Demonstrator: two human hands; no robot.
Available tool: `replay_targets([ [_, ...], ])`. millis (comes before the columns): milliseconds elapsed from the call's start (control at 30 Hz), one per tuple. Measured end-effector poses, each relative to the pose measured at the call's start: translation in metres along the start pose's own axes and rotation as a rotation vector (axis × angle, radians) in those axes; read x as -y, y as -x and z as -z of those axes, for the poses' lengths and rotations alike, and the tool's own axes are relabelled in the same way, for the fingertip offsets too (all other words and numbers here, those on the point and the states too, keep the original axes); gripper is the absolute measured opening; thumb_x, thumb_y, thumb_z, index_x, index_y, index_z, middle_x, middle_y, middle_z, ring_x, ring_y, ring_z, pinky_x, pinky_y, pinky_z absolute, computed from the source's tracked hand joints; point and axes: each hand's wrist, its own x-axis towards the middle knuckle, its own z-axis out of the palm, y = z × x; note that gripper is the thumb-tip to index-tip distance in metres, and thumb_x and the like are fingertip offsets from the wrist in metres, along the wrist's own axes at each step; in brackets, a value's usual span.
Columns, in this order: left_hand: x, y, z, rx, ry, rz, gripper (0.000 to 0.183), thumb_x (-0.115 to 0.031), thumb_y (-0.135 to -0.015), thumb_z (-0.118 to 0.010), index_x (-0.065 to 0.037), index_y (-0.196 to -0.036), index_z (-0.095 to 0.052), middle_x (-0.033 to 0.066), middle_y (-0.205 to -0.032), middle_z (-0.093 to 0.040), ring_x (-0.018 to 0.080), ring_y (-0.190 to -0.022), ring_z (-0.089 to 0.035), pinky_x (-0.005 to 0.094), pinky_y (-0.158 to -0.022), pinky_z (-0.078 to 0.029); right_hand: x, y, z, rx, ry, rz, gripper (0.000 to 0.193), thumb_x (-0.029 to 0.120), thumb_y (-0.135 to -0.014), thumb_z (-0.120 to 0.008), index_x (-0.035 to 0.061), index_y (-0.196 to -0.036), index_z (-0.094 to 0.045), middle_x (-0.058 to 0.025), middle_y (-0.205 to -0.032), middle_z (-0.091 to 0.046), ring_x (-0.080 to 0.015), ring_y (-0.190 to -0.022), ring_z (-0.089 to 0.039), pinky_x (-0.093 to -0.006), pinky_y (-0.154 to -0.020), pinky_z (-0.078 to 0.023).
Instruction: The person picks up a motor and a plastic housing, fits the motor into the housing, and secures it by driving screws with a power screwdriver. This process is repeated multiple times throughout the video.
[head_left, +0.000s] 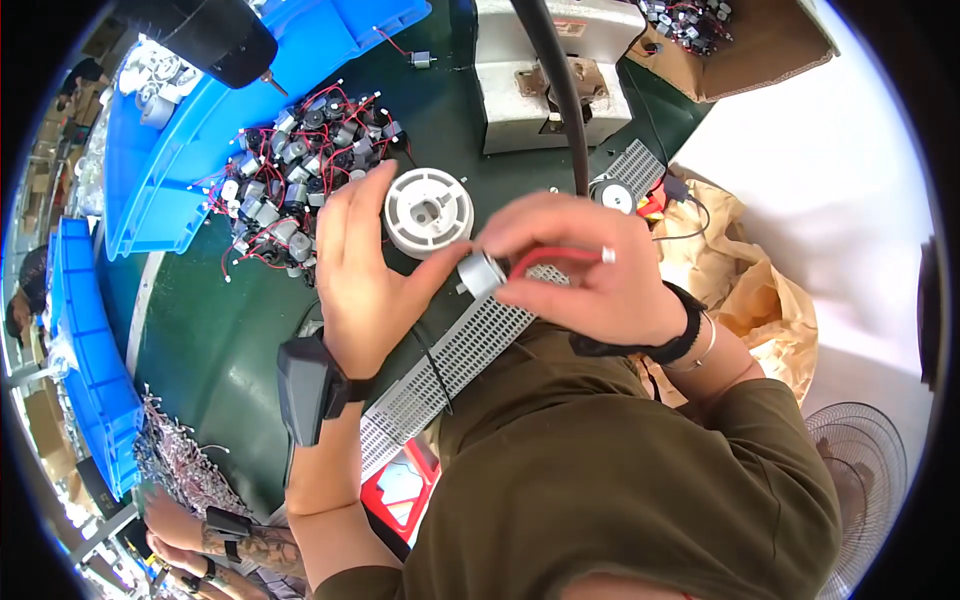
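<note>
You have bright light, a washed-out plain white wall, soft glare on your flat dark-green tabletop, and fisheye-bent edges.

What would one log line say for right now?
Left hand: cupped by white round part | Right hand: holding silver motor, red wires | Nearby: motor pile

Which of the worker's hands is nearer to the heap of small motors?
Left. The left hand is just right of the heap of small motors; the right hand is farther right, beyond the white round part.
</note>
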Motion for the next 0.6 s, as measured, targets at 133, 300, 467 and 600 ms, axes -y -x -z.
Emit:
replay_targets([
  [133,0.020,-0.010,0.010,0.227,0.229,-0.040,0.061,-0.009,-0.061,-0.080,-0.003,-0.116,-0.055,0.0158,-0.116,-0.055,0.0310,-0.107,-0.054,0.0372,-0.088,-0.046,-0.010,-0.020,0.000,-0.151,0.144,0.096,0.028,-0.006,-0.079,-0.064,-0.0014,-0.106,-0.059,-0.0120,-0.110,-0.057,-0.0169,-0.099,-0.058,-0.0267,-0.079,-0.051],
  [300,0.008,-0.010,0.009,0.165,0.208,-0.043,0.070,-0.010,-0.058,-0.082,-0.004,-0.120,-0.051,0.0150,-0.116,-0.056,0.0310,-0.106,-0.055,0.0378,-0.088,-0.046,-0.008,-0.041,0.002,-0.054,0.534,0.179,0.028,-0.006,-0.076,-0.065,0.0022,-0.102,-0.060,-0.0097,-0.100,-0.059,-0.0193,-0.089,-0.061,-0.0275,-0.073,-0.051],
  [467,0.015,-0.008,0.001,0.108,0.242,-0.043,0.069,-0.011,-0.058,-0.083,-0.005,-0.120,-0.052,0.0139,-0.113,-0.057,0.0308,-0.102,-0.057,0.0376,-0.085,-0.047,-0.012,-0.056,-0.002,0.138,0.727,0.236,0.023,-0.002,-0.073,-0.066,0.0051,-0.095,-0.060,-0.0087,-0.093,-0.060,-0.0267,-0.080,-0.059,-0.0329,-0.068,-0.049],
  [600,0.020,-0.008,0.002,0.151,0.299,-0.040,0.067,-0.012,-0.060,-0.082,-0.006,-0.119,-0.052,0.0128,-0.112,-0.059,0.0306,-0.100,-0.057,0.0379,-0.085,-0.047,-0.013,-0.063,0.002,0.202,0.848,0.310,0.022,0.001,-0.072,-0.066,0.0048,-0.093,-0.060,-0.0082,-0.092,-0.059,-0.0268,-0.083,-0.058,-0.0339,-0.070,-0.048],
])
